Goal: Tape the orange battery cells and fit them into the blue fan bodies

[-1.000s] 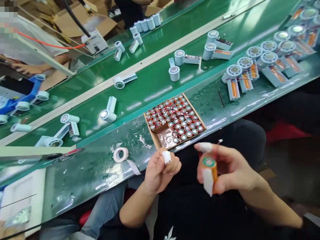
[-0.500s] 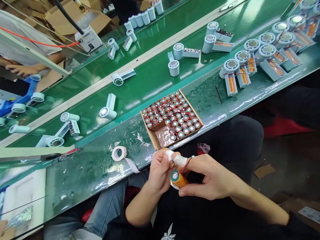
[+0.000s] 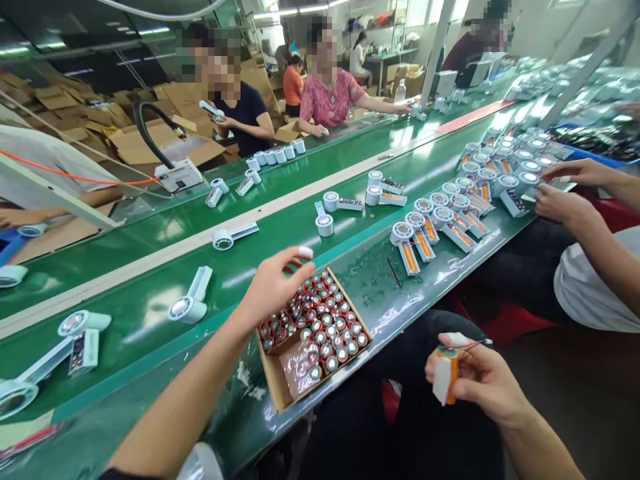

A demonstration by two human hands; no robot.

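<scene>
Right hand (image 3: 486, 381) pinches an orange battery (image 3: 447, 377), long axis near upright; ahead and leftward sits a battery carton (image 3: 273, 381), the left hand (image 3: 280, 281) half open and seemingly empty above its far side; beyond that hand, a pale unit (image 3: 325, 225)

Cell (image 3: 454, 380): smooth orange wrap, plastic-looking. Strip (image 3: 442, 380) on it: matt, white, paper-like. Box (image 3: 273, 383): brown cardboard, matt; film (image 3: 296, 370) inside: clear, crinkled, glossy. Boxed cells (image 3: 331, 363): shiny metal-looking ends. Housings (image 3: 196, 311): pale blue plastic, smooth, low sheen. Belt (image 3: 145, 293): green, smooth, glossy. Bench (image 3: 363, 277): glossy, surface scuffed. Finger wrap (image 3: 306, 252): white, matt. Bottle (image 3: 401, 92): clear plastic-looking. Shirt (image 3: 600, 287): white cloth, matt.
</scene>
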